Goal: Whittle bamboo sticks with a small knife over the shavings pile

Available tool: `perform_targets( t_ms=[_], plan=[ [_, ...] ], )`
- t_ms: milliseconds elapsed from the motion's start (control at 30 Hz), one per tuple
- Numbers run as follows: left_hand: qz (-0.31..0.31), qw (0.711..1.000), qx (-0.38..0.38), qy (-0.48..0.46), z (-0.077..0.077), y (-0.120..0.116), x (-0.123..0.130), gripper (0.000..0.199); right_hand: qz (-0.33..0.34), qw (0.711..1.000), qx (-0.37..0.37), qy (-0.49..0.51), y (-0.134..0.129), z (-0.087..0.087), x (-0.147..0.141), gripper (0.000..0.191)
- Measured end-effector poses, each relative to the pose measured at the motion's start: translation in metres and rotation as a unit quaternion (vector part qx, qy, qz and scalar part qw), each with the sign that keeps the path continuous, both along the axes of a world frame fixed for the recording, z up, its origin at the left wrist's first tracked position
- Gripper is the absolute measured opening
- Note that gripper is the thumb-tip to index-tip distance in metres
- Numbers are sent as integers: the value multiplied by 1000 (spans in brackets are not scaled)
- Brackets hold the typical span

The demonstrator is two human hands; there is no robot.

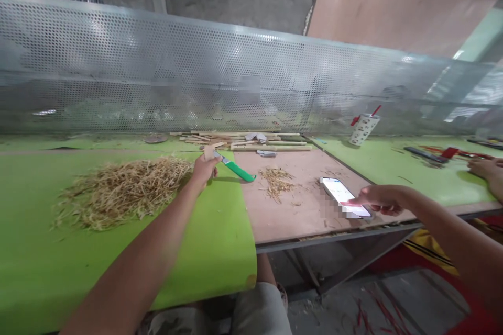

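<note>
While your left hand (203, 170) pinches a small wooden piece (209, 152) beside the green-handled knife (234, 168), your right hand's (380, 199) extended fingers touch the phone (345, 197).

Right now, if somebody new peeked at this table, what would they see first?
Probably the big heap of straw-coloured shavings on the bright green mat at the left. Beside it, the left hand is closed on a small wooden piece, right next to a knife with a green handle. Over on the brown board, the right hand touches a lit phone.
</note>
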State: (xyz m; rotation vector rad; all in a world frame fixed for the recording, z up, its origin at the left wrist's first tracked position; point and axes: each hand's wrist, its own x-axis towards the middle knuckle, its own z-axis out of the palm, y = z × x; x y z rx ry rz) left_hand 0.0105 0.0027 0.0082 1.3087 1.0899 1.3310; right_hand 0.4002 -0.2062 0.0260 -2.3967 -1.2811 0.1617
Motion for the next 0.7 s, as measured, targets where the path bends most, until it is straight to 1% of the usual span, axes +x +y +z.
perform_targets(
  t_ms=[100,133,200,233,267,333,400,467,533,600,633,700],
  plan=[
    [-1,1000,0,-3,0,0,0,23,30,990,-123,63,17,16,9,36],
    [-1,1000,0,-6,0,0,0,23,51,990,-122,55,25,22,6,33],
    [0,1000,0,-11,0,0,0,24,97,992,-81,-25,42,33,-12,26],
    [1,1000,0,-13,1,0,0,23,118,990,-48,-65,51,37,-27,24],
    [1,1000,-1,-14,1,0,0,23,156,984,-28,-83,59,40,-46,25],
    [2,1000,-1,-12,2,-1,-1,22,239,967,-15,-85,73,42,-89,25],
    [1,1000,-3,-3,2,-1,-2,22,298,950,4,-88,85,42,-135,22],
    [-2,1000,-8,9,2,-1,-2,23,355,933,-1,-57,98,41,-177,26],
    [-4,1000,-11,12,1,-1,-3,25,405,913,-23,-32,114,38,-213,36],
    [-5,1000,-13,9,0,1,-5,28,439,896,-6,-70,133,35,-240,54],
    [-3,1000,-14,8,0,1,-5,28,435,896,-1,-83,142,33,-251,62],
    [1,1000,-15,7,0,2,-6,29,418,902,22,-107,158,29,-267,71]
  ],
)
